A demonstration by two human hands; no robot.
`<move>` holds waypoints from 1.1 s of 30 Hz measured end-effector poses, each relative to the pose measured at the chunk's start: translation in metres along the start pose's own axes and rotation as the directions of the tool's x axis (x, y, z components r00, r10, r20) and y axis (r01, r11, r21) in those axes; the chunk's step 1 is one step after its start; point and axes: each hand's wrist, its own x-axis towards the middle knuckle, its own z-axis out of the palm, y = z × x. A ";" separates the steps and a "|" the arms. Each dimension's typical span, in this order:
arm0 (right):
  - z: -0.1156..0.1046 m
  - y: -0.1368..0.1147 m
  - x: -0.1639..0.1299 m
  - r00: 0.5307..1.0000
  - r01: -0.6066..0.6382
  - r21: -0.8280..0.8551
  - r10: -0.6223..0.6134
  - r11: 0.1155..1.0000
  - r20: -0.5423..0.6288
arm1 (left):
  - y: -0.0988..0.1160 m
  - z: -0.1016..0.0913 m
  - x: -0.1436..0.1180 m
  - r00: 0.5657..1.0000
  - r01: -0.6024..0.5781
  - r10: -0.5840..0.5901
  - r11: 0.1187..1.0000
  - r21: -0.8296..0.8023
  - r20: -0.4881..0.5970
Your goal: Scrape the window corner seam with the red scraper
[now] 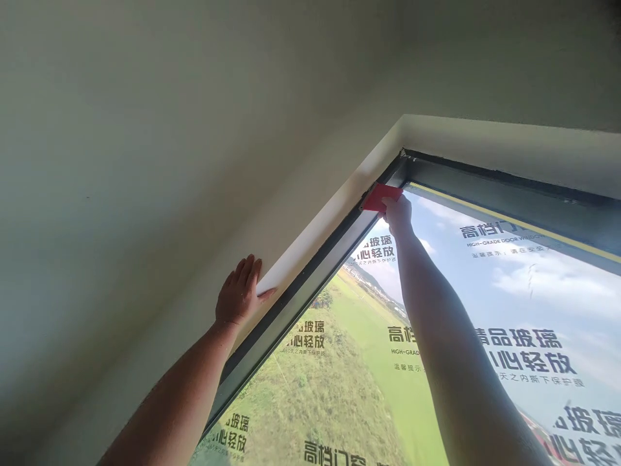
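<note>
Wall (136, 149): stretching across the left and top, pale, deep in shadow towards the far left and upper right.
Window glass (349, 375): set at a slant in view, backed by green grassland below and a blue sky (533, 304) with white cloud above.
Window frame (303, 294): dark grey, running up from lower left to a corner, then off to the right.
Reveal (320, 234): pale, lit more brightly than the wall, bordering the frame along both visible sides.
Right forearm (436, 323): raised in front of the glass, bare.
Left forearm (179, 388): raised from the bottom edge, bare, crossing the wall and part of the frame.
Lettering (524, 338): printed dark and repeated over the glass, partly in English.
Yellow strip (514, 222): straight and thin, along the glass's upper edge.
Left hand (237, 298): resting against the wall's edge beside the reveal, with fingers extended close together and thumb stretched out over the reveal; holding nothing.
Right hand (398, 213): closed on the tool's lower right part, with fingers partly hidden; cannot tell exactly how far curled.
Red flat tool (381, 196): at the frame's left side, just below the upper corner.
</note>
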 end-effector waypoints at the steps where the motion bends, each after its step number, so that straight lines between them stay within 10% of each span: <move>1: 0.003 -0.001 0.001 1.000 -0.012 0.008 0.013 1.000 -0.014 | 0.000 0.000 0.000 1.000 -0.002 0.002 1.000 0.003 -0.009; 33: -0.015 -0.036 -0.004 0.991 -0.098 -0.064 0.103 0.993 0.085 | -0.003 0.002 -0.002 1.000 -0.003 0.003 1.000 0.002 -0.005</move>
